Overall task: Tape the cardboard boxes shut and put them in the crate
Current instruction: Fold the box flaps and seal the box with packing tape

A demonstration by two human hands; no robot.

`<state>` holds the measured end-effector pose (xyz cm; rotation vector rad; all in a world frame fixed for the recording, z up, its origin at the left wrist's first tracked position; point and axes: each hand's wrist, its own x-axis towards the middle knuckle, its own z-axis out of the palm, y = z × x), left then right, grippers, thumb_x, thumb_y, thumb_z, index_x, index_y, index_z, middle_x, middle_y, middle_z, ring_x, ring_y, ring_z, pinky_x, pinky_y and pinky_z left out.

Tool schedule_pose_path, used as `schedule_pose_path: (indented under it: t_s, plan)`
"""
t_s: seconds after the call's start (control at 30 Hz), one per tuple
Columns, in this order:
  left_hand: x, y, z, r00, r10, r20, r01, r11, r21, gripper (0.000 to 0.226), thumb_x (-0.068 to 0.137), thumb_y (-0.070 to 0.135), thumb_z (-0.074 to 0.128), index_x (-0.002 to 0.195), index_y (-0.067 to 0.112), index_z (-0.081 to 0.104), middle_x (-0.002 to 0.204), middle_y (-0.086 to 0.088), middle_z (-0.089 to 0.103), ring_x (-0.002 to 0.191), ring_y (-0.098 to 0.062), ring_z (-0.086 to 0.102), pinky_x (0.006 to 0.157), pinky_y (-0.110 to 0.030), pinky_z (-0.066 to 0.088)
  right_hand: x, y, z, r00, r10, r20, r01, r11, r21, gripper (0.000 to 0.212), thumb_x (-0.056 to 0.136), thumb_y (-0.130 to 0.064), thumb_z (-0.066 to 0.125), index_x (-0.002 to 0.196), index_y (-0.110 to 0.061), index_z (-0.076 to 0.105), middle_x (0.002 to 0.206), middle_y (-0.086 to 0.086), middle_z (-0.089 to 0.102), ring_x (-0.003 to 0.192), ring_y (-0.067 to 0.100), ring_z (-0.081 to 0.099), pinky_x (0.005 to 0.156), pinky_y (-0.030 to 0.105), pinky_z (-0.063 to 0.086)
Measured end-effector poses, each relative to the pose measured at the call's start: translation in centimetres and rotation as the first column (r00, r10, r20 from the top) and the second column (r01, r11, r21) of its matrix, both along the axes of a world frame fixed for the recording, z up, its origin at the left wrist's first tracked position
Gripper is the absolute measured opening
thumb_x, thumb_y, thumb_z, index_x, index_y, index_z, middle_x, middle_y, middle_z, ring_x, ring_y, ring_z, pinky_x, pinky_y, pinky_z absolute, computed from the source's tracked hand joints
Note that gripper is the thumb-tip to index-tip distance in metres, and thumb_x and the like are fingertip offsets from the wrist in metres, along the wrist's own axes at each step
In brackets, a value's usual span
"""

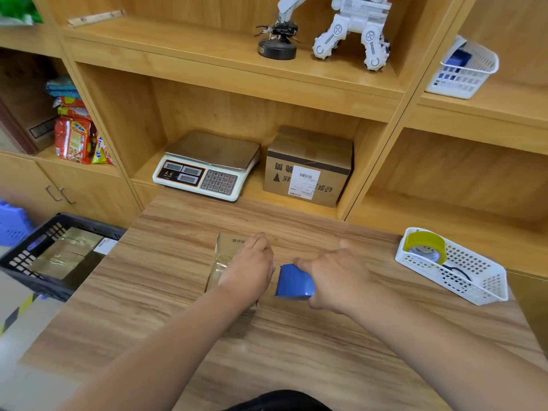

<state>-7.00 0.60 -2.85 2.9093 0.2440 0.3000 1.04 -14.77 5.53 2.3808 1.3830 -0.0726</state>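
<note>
A small cardboard box (pixel 226 250) lies on the wooden table (pixel 166 277) with shiny tape across its top. My left hand (pixel 250 266) rests flat on the box's right part, fingers fairly straight. My right hand (pixel 335 278) grips a blue tape dispenser (pixel 295 281) just right of the box. The black crate (pixel 35 262) stands at the table's left, lower down, with taped boxes (pixel 66 252) inside. A larger cardboard box (pixel 308 167) with a white label sits on the shelf behind.
A white basket (pixel 474 280) with a yellow tape roll (pixel 425 246) sits on the table's right side. A weighing scale (pixel 207 164) stands on the shelf beside the larger box. Snack packets (pixel 75 134) fill the left shelf; a toy robot (pixel 353 28) stands above.
</note>
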Motion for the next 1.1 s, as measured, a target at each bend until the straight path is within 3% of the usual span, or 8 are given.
schedule_pose_path:
  t_s: [0.33, 0.43, 0.53, 0.67, 0.8, 0.9, 0.97, 1.1]
  plan:
    - [1.4, -2.2, 0.0, 0.994, 0.010, -0.113, 0.008, 0.988, 0.156, 0.038, 0.099, 0.019, 0.035, 0.133, 0.004, 0.045, 0.143, -0.014, 0.031, 0.144, -0.024, 0.009, 0.118, -0.034, 0.010, 0.3, -0.4, 0.0, 0.991, -0.105, -0.078, 0.101, 0.994, -0.050, 0.043, 0.077, -0.043, 0.059, 0.118, -0.036, 0.051, 0.080, -0.006, 0.048, 0.084, 0.021, 0.056, 0.083, 0.040, 0.027]
    - [1.7, -2.9, 0.0, 0.992, 0.010, -0.125, 0.011, 0.985, 0.170, 0.037, 0.097, 0.016, 0.039, 0.133, 0.005, 0.044, 0.145, -0.014, 0.029, 0.144, -0.025, 0.007, 0.118, -0.034, 0.011, 0.7, -0.8, -0.3, 0.986, -0.130, -0.106, 0.126, 0.991, -0.042, 0.040, 0.076, -0.042, 0.058, 0.115, -0.035, 0.053, 0.075, -0.007, 0.044, 0.076, 0.021, 0.047, 0.089, 0.040, 0.029]
    - [2.1, -3.3, -0.1, 0.994, -0.003, -0.111, 0.019, 0.989, 0.145, 0.036, 0.097, 0.013, 0.041, 0.132, 0.005, 0.045, 0.146, -0.013, 0.028, 0.145, -0.023, 0.005, 0.118, -0.032, 0.009, 1.2, -1.2, -0.8, 0.982, -0.145, -0.118, 0.143, 0.989, -0.028, 0.039, 0.075, -0.042, 0.059, 0.113, -0.034, 0.054, 0.071, -0.009, 0.042, 0.075, 0.020, 0.046, 0.082, 0.039, 0.028]
    - [1.8, -2.9, 0.0, 0.995, -0.003, -0.096, 0.012, 0.995, 0.099, 0.036, 0.098, 0.011, 0.037, 0.133, 0.003, 0.044, 0.147, -0.013, 0.028, 0.145, -0.022, 0.006, 0.118, -0.031, 0.008, 2.6, -3.0, -2.7, 0.977, -0.190, -0.091, 0.185, 0.981, -0.059, 0.043, 0.072, -0.041, 0.066, 0.112, -0.029, 0.055, 0.090, -0.003, 0.058, 0.087, 0.022, 0.059, 0.077, 0.034, 0.030]
    - [1.2, -1.9, 0.0, 0.997, -0.011, -0.074, 0.013, 0.999, 0.035, 0.032, 0.098, 0.010, 0.038, 0.127, 0.005, 0.049, 0.145, -0.011, 0.032, 0.145, -0.019, 0.007, 0.117, -0.029, 0.011, 4.4, -5.8, -6.8, 0.931, -0.344, -0.120, 0.343, 0.939, -0.030, 0.071, 0.082, -0.065, 0.053, 0.142, -0.034, 0.030, 0.121, 0.005, 0.054, 0.108, 0.027, 0.054, 0.086, 0.036, 0.033]
    - [0.8, -1.5, 0.2, 0.999, -0.003, -0.052, 0.003, 1.000, -0.007, 0.025, 0.099, 0.014, 0.039, 0.119, 0.008, 0.053, 0.144, -0.009, 0.035, 0.145, -0.017, 0.008, 0.117, -0.027, 0.010, 4.2, -7.6, -10.3, 0.924, -0.382, -0.023, 0.382, 0.924, -0.016, 0.060, 0.098, -0.040, 0.037, 0.152, -0.030, 0.011, 0.132, 0.011, 0.045, 0.116, 0.029, 0.047, 0.097, 0.039, 0.030]
    - [0.6, -1.1, 0.3, 0.999, -0.001, -0.039, -0.001, 0.999, -0.046, 0.023, 0.100, 0.017, 0.038, 0.114, 0.008, 0.055, 0.142, -0.009, 0.037, 0.145, -0.016, 0.008, 0.117, -0.027, 0.010, 3.8, -8.5, -11.6, 0.912, -0.409, -0.037, 0.406, 0.912, -0.064, 0.070, 0.095, -0.019, 0.039, 0.153, -0.028, 0.001, 0.132, 0.011, 0.044, 0.113, 0.029, 0.050, 0.097, 0.039, 0.032]
    - [0.0, -0.6, 0.4, 1.000, 0.002, -0.018, -0.004, 0.997, -0.074, 0.022, 0.100, 0.016, 0.037, 0.110, 0.008, 0.055, 0.140, -0.010, 0.040, 0.145, -0.015, 0.009, 0.116, -0.027, 0.011, 3.5, -9.8, -13.1, 0.902, -0.426, -0.074, 0.420, 0.903, -0.088, 0.075, 0.092, -0.011, 0.038, 0.152, -0.025, -0.004, 0.129, 0.005, 0.049, 0.104, 0.021, 0.059, 0.093, 0.032, 0.038]
